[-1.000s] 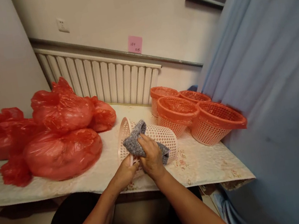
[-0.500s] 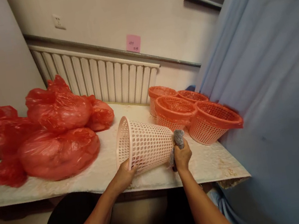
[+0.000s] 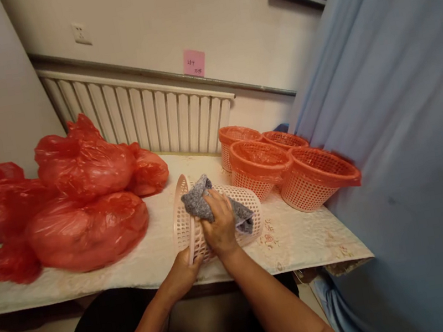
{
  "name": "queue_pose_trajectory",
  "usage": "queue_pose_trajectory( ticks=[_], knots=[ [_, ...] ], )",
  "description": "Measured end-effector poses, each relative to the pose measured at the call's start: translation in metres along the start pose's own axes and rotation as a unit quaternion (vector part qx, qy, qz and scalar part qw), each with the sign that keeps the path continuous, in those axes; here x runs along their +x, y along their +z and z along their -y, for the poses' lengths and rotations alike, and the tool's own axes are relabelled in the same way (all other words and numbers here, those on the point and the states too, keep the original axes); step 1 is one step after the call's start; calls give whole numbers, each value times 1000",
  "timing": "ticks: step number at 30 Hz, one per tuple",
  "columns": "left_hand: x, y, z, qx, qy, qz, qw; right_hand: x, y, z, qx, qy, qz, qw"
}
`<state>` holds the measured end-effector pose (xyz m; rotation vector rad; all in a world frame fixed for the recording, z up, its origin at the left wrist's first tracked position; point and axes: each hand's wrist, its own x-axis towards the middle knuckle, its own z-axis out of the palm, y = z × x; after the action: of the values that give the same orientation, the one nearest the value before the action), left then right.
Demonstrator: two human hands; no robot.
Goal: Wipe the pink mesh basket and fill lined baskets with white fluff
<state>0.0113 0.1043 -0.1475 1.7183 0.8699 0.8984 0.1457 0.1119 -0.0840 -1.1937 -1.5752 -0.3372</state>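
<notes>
A pale pink perforated plastic basket (image 3: 247,198) lies on its side on the table, its open mouth facing left. My left hand (image 3: 183,273) grips the lower part of its rim, thumb on the outer wall. My right hand (image 3: 220,225) presses a grey cloth (image 3: 197,200) against the basket's upper side, close to the rim. Part of the cloth hangs along the wall towards the base. The fingers of my right hand are bent over the cloth, and the palm is hidden.
Several tied red plastic bags (image 3: 89,232) are heaped on the left of the cloth-covered table (image 3: 301,243). Several baskets lined with red bags (image 3: 312,179) stand at the right, beside a blue curtain (image 3: 401,132). A white radiator (image 3: 146,116) runs along the wall behind.
My right hand has moved left with the cloth, from the basket's base to its side near the rim. My left hand keeps its hold on the rim.
</notes>
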Motion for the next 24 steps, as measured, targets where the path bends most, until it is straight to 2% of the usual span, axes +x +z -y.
queue_pose_trajectory(
  ticks=[3,6,9,12,15,16,18,20,21,24],
  knots=[
    [-2,0,4,36,-6,-6,999,17,-8,-37,-30,34,17,999],
    [-4,1,9,55,3,18,998,24,-27,-84,-64,121,9,991],
    [-6,1,16,62,21,24,998,20,-52,-125,-107,208,-5,972],
    [-6,2,19,50,26,25,998,2,-69,-143,-128,275,-59,951],
    [-3,1,19,40,28,27,998,-28,-67,-133,-110,309,-126,936],
    [-2,1,18,39,29,27,998,-39,-63,-123,-104,301,-142,937],
    [0,0,15,41,32,27,998,-62,-50,-97,-101,242,-160,952],
    [1,0,14,42,40,24,998,-79,-34,-63,-92,161,-141,972],
    [1,1,13,41,45,22,998,-85,-27,-46,-72,118,-112,984],
    [-2,2,13,29,43,26,998,-84,-7,-2,1,1,-51,999]
  ],
)
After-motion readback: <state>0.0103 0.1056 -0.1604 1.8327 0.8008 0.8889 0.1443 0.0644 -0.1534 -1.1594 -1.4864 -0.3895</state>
